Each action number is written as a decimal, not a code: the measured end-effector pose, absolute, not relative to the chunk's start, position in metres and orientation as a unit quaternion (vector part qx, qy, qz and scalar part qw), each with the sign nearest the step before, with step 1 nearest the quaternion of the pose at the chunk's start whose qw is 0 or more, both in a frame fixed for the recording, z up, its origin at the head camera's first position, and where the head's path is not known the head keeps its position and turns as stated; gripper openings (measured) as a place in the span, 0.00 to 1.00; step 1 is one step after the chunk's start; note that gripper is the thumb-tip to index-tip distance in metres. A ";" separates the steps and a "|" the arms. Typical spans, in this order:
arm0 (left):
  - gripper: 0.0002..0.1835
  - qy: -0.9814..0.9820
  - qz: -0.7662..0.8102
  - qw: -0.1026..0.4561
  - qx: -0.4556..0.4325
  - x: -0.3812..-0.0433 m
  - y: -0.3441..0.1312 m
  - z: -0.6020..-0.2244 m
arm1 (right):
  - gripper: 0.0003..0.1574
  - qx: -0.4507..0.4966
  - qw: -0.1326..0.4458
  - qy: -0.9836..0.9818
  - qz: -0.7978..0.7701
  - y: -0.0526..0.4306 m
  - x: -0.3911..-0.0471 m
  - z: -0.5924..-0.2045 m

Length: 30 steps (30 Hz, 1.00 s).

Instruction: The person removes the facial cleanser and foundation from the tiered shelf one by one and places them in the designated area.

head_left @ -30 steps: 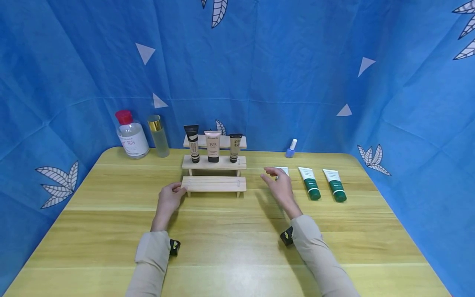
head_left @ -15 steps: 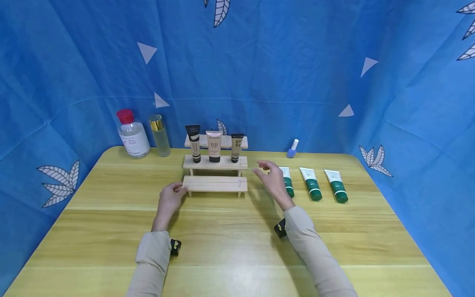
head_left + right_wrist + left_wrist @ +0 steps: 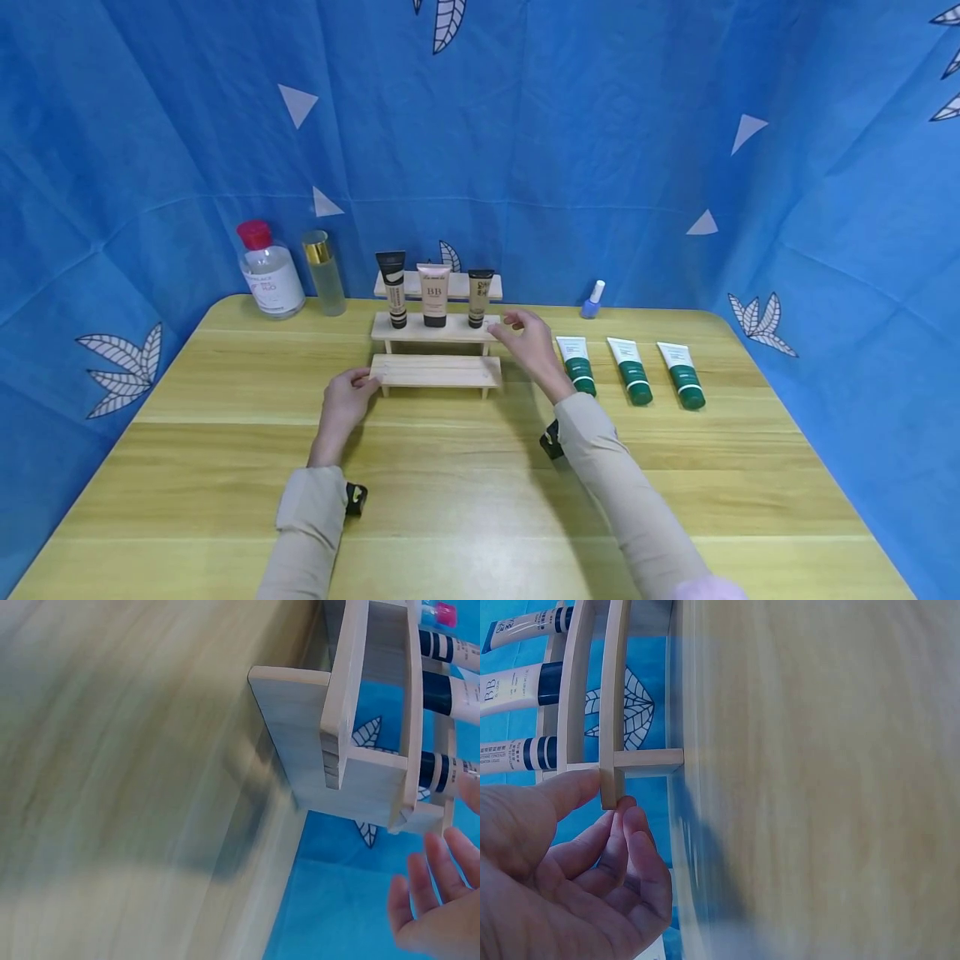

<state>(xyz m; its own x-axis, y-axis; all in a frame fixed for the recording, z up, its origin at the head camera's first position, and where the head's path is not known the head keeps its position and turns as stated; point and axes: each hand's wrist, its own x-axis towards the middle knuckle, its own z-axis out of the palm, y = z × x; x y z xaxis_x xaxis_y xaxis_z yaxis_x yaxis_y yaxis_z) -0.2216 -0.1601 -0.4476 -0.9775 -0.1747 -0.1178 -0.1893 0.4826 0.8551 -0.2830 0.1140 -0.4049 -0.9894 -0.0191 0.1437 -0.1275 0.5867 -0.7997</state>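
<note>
Clock bearings are read in the head view, with twelve pointing away from the person.

Left hand [image 3: 345, 407]: grasping the wooden stand [image 3: 452, 335] by the left end of its lowest shelf [image 3: 435, 372], thumb above, fingers beneath. The stand extends toward its two o'clock. Right hand [image 3: 529, 347]: released, fingers lightly curved, thumb apart, nothing held. It is at the right end of the middle shelf [image 3: 408, 334], with the small tube [image 3: 480, 297] at its ten o'clock, upright on that shelf. Whether the right hand touches tube or shelf cannot be determined.

Step in hand, as judged: steadying the stand while the right hand works at its right end. The left pinch should be firm but without lift; raising one end could tip the tubes, which rest on narrow caps. If the right hand takes the small tube, thumb and fingers should meet it evenly and low; a one-sided push could topple it toward nine o'clock, into the pink tube [image 3: 434, 296]. If it takes the shelf, both ends should bear equal force. The nearest green tube [image 3: 576, 365] lies at four o'clock of the right hand; the right sleeve [image 3: 609, 467] should clear it.
</note>
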 end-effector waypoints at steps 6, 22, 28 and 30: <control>0.23 0.858 0.502 0.008 -0.108 -0.223 -0.161 -0.448 | 0.32 0.059 0.050 -0.883 0.463 0.106 -0.288 -0.401; 0.23 0.859 0.501 0.011 -0.108 -0.222 -0.161 -0.449 | 0.28 0.070 0.029 -0.883 0.464 0.086 -0.301 -0.400; 0.23 0.856 0.506 0.015 -0.108 -0.223 -0.161 -0.451 | 0.23 0.070 0.033 -0.885 0.459 0.084 -0.303 -0.402; 0.23 0.856 0.506 0.013 -0.109 -0.223 -0.161 -0.451 | 0.23 0.072 0.036 -0.886 0.456 0.084 -0.304 -0.402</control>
<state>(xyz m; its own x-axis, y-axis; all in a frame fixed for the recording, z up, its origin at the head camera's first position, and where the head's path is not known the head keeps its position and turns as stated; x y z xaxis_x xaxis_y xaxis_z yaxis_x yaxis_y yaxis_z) -0.2230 -0.1611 -0.4507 -0.9760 -0.1724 -0.1329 -0.1995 0.4644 0.8628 -0.3037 0.0840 -0.4024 -0.9872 -0.0944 0.1286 -0.1595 0.5738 -0.8033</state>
